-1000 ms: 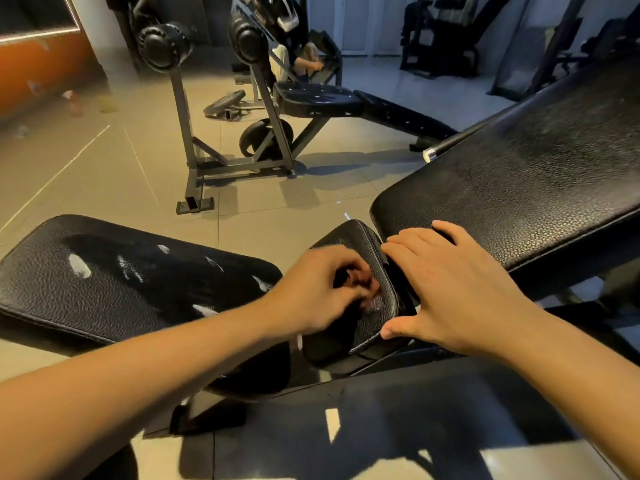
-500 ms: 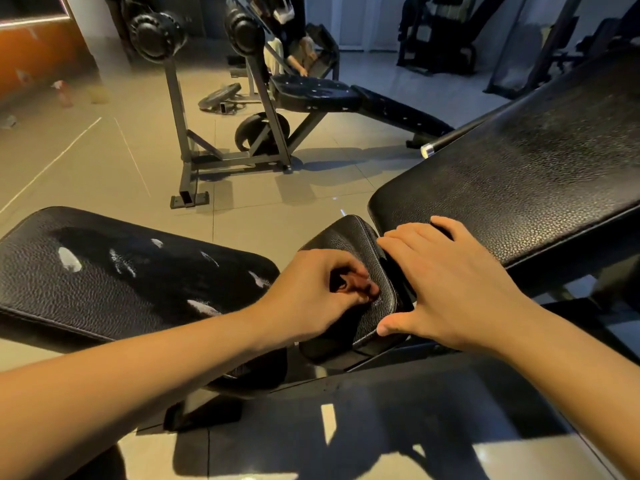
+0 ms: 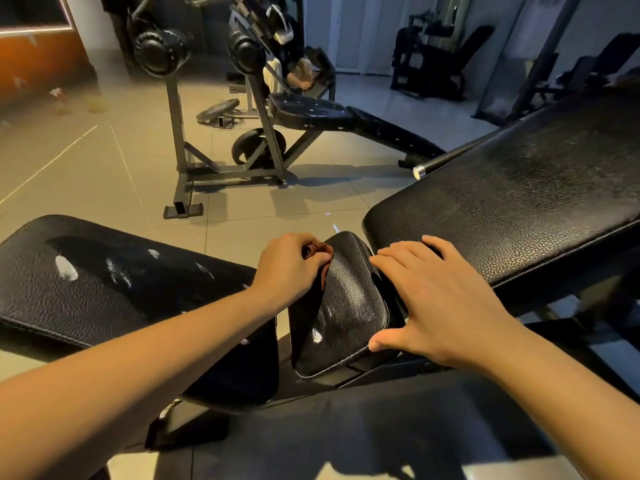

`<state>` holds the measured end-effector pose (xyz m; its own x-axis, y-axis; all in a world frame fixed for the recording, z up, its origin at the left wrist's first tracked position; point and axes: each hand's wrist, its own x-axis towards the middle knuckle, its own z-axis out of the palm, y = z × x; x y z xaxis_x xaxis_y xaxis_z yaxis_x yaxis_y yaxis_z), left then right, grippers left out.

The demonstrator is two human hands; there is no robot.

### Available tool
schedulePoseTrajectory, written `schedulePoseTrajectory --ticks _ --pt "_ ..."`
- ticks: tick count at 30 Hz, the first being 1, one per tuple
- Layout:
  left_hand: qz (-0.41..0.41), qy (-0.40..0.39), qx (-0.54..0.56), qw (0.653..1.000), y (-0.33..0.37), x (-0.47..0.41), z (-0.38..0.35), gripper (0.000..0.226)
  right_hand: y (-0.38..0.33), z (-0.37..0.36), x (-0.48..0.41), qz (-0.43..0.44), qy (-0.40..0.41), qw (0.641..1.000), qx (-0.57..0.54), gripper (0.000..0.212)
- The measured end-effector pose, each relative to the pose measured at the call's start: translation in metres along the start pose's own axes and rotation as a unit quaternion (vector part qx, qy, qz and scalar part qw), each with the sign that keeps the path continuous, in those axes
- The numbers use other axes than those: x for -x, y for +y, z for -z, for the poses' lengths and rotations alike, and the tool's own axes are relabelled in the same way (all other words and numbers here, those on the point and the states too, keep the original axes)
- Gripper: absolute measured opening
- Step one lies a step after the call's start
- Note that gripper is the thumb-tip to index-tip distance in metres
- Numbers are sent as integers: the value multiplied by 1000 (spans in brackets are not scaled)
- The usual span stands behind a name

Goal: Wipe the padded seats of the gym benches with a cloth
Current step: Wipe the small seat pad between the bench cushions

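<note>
One reddish cloth (image 3: 316, 251) is gripped by the left hand (image 3: 289, 268) on the seat pad (image 3: 346, 313); the right hand (image 3: 440, 299) is laid flat.

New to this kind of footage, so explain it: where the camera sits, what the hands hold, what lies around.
No machine here: a person cleans gym benches, and one head-worn camera looks down at both hands. The left hand is curled round a small reddish wad, probably the cloth, at the upper edge of the small seat pad. The right hand lies flat, holding nothing, between that pad and the big back pad. Pale streaks mark the long pad at left.
</note>
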<state>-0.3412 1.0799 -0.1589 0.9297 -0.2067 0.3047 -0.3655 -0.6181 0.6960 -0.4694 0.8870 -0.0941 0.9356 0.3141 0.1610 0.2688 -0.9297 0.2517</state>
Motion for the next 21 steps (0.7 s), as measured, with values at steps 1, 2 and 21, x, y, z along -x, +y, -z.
schedulePoseTrajectory --ticks 1,2,21 --pt "-14 -2 11 1000 7 8 1 11 0 0 0 0 0 1000 1 105" --pt "-36 -13 22 999 14 18 1 12 1 0 0 0 0 1000 1 105" --pt "-140 -142 43 979 29 53 20 18 -1 -2 1 -7 12 1000 1 118"
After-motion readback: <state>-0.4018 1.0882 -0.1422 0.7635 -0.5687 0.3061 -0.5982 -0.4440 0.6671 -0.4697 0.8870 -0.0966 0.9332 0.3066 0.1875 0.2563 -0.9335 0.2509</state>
